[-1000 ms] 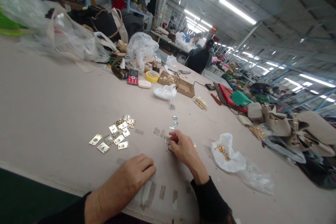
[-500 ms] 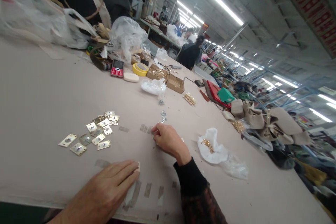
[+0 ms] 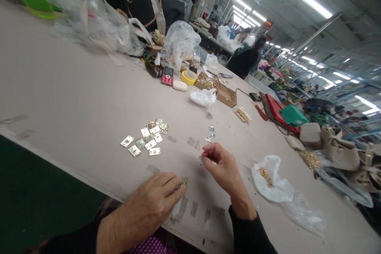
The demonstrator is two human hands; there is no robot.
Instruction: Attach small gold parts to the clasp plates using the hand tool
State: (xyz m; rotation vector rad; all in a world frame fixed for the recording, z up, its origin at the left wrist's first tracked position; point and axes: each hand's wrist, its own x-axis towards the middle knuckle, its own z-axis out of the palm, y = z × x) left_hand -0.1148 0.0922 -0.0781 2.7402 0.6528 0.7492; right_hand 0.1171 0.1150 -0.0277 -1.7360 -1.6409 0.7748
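My left hand (image 3: 151,202) lies low on the beige table (image 3: 74,99) near its front edge, and its fingertips pinch a small gold piece (image 3: 184,182) against the surface. My right hand (image 3: 222,164) is raised slightly off the table with thumb and fingers pinched together on a tiny silver part that barely shows. Just beyond it lie a few loose silver parts (image 3: 210,133). To the left of both hands is a scatter of several flat gold plates (image 3: 145,141). Strips of clear tape (image 3: 178,209) are stuck to the table under my left fingers.
A white plastic bag with gold hardware (image 3: 269,178) lies right of my right hand. Farther back are a red phone (image 3: 167,75), a yellow tape roll (image 3: 189,77), cardboard boxes (image 3: 226,96), plastic bags (image 3: 178,43) and beige handbags (image 3: 339,151). Another person (image 3: 244,59) sits at the far end.
My right hand has lifted off the table with fingers pinched. My left hand has stayed near the front edge, a gold piece now at its fingertips. The view has swung, showing more of the table's left edge.
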